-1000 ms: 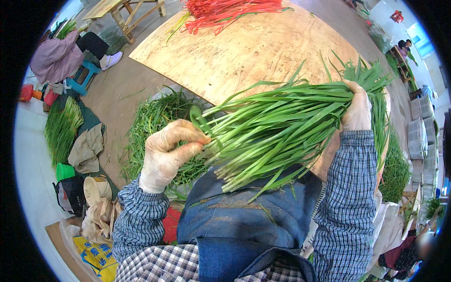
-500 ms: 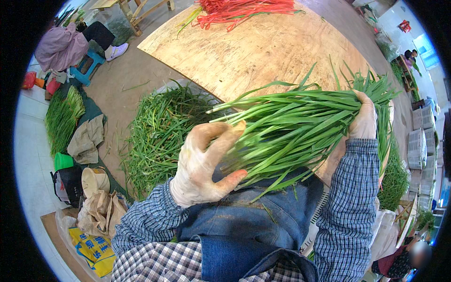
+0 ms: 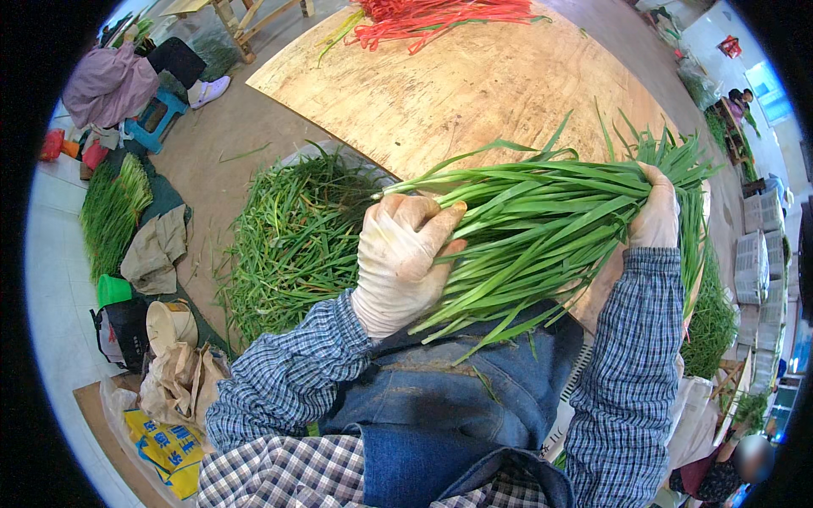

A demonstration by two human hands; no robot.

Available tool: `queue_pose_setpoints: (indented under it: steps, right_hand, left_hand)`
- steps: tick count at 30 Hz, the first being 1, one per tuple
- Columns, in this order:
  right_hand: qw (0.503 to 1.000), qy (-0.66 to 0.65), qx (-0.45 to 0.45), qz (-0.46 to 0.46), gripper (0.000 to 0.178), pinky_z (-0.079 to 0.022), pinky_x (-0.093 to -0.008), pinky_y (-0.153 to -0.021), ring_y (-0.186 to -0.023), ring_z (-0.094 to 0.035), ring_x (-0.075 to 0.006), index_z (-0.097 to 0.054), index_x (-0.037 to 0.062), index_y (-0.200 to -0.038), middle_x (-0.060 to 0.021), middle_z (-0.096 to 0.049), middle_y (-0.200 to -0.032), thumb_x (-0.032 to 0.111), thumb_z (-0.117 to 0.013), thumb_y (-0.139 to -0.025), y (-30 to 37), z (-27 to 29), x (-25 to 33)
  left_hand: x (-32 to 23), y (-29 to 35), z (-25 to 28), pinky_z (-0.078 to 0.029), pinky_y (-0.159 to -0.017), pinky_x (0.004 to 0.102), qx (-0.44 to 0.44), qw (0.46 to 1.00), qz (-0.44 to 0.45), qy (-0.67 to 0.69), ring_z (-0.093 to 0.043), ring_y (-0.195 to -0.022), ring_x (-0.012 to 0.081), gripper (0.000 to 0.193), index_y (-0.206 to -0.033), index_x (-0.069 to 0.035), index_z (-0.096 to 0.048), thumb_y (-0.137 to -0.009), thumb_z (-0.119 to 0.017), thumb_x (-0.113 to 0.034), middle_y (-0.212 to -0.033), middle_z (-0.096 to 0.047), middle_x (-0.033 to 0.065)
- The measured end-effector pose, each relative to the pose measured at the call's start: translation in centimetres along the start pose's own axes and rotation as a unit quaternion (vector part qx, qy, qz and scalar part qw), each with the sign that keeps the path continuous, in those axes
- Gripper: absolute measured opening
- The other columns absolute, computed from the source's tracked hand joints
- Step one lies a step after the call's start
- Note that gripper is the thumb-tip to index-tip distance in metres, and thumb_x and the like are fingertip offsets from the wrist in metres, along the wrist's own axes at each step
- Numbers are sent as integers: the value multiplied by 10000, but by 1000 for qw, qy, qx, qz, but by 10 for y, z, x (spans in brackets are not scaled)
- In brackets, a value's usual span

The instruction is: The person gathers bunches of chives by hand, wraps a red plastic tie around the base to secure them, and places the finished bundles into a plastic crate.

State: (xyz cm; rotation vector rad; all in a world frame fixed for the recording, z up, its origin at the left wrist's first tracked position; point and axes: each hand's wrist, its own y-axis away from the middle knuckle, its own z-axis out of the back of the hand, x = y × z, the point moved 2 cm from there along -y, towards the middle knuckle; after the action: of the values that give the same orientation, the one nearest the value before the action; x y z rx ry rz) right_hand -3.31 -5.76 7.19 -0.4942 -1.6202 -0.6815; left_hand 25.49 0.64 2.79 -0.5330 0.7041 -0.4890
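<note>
A loose bunch of garlic chives (image 3: 542, 212) lies across in front of me, its pale stem ends to the left and leaf tips to the right. My right hand (image 3: 656, 207), in a thin whitish glove, is wrapped round the leafy end. At the stem end my left hand (image 3: 406, 258), gloved the same way, has its fingers curled closed on some stems; the fingertips are partly hidden. Beyond that hand, a heap of loose green leaves and trimmings (image 3: 292, 245) lies at the left. The bunch hangs over my denim apron (image 3: 440, 389).
A wooden board table (image 3: 440, 110) spreads ahead, with red ties (image 3: 440, 21) on its far side. More chives (image 3: 114, 203) lie on the floor at left, near a cream bucket (image 3: 171, 326). A person in mauve (image 3: 110, 80) sits by a blue stool (image 3: 157, 118).
My left hand has moved up and right to the stem ends, its spread fingers now closed on them. My right hand keeps its hold in the same place.
</note>
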Motion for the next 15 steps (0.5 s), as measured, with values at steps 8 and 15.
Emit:
queue_pose_setpoints:
  steps: [8,15]
  right_hand:
    - [1000,12,-13,-3,240,-540,-360,-618,-687,-626,-244,-586,-47,-930,-137,-630,-877,104,-623,-748,-5,2,-1]
    - [1000,20,-3,23,194,-533,-369,-605,-661,-617,-233,-607,-43,-877,-119,-631,-835,91,-634,-739,0,2,3]
  left_hand:
    - [11,3,-2,-432,-756,356,-23,978,43,202,-551,-837,248,327,-978,-47,-634,-661,-712,-43,-856,-573,89]
    - [-8,-27,-2,-379,-778,351,40,999,9,33,-549,-846,249,390,-1038,-69,-609,-684,-717,-193,-864,-591,94]
